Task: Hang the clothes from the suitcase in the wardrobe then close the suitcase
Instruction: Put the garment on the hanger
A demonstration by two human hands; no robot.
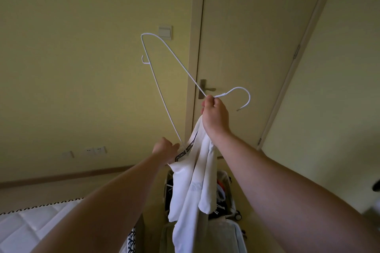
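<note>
A white wire hanger is held up in front of the wall, tilted with its hook pointing right. My right hand grips the hanger just below the hook and also pinches the top of a white garment with a black patterned trim. The garment hangs down over the open suitcase on the floor, which holds several clothes. My left hand holds the garment's trimmed edge at the hanger's lower corner.
A closed door with a lever handle stands straight ahead. A bed with a white quilted cover lies at the lower left. A light switch and wall sockets are on the wall.
</note>
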